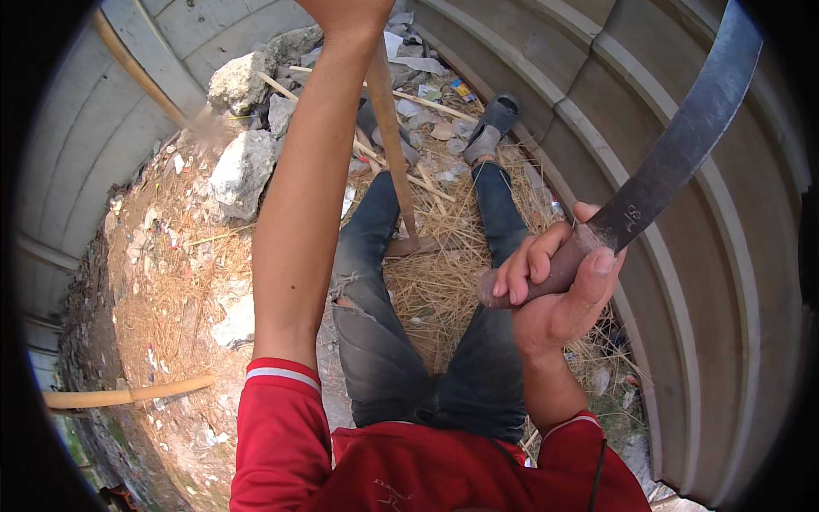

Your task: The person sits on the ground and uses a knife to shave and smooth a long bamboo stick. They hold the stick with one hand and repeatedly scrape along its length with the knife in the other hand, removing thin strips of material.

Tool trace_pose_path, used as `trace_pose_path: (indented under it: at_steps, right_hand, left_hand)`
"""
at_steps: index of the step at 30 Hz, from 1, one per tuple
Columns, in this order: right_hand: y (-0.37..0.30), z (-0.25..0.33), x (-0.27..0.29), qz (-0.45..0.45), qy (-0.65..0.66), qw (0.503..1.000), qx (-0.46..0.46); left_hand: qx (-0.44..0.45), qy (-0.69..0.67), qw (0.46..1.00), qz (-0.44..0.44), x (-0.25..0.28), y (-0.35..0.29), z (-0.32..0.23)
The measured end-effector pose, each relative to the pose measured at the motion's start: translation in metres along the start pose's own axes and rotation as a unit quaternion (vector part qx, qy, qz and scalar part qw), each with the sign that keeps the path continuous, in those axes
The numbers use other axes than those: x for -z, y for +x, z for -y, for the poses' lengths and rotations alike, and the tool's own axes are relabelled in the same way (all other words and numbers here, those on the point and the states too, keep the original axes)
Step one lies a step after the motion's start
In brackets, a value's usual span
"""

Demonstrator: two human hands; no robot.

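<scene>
My right hand (567,290) is wrapped round the brown, rounded handle (546,271) of a machete. Its long dark blade (682,141) curves up toward the upper right. My left arm reaches far forward, and my left hand (350,13) is cut off by the upper edge, with its fingers out of sight. A wooden stick (391,141) runs from beside my left wrist down between my legs; whether I hold its top is hidden. Its lower end meets a short piece of wood (418,247) lying on straw.
Dry straw and shavings (444,290) litter the ground between my legs. Pale rocks (243,171) are heaped at the left. A ribbed metal wall (682,282) curves close along my right. A bamboo pole (128,395) juts in at the lower left, another bamboo pole (141,72) at the upper left.
</scene>
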State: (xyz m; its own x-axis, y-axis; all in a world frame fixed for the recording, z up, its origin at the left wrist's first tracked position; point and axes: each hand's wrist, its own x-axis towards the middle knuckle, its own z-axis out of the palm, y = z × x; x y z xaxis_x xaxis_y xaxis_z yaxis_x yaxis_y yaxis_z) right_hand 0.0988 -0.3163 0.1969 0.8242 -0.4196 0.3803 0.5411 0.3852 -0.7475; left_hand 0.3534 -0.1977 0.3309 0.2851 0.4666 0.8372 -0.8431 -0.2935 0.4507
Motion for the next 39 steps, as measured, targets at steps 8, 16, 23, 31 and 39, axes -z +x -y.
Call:
trace_pose_path:
  at_steps: [8,16,23,31,39]
  right_hand:
    - [-0.042,-0.026,0.053,-0.032,-0.059,0.859,-0.507]
    - [-0.032,0.025,-0.006,-0.009,0.097,0.992,-0.084]
    - [-0.069,-0.037,0.046,-0.016,-0.032,0.829,-0.559]
    - [-0.036,0.009,-0.001,-0.009,0.087,0.988,-0.128]
    - [-0.055,-0.008,0.026,0.064,-0.09,0.876,-0.47]
  left_hand:
    - [-0.047,0.039,0.998,-0.025,-0.009,-0.003,0.001]
    - [-0.068,-0.003,0.997,-0.042,-0.016,-0.007,0.005]
    - [-0.046,0.051,0.997,-0.042,0.007,0.006,0.013]
    - [-0.018,0.023,0.999,-0.027,0.023,0.01,0.016]
    - [-0.059,0.1,0.991,-0.065,0.03,0.023,0.03]
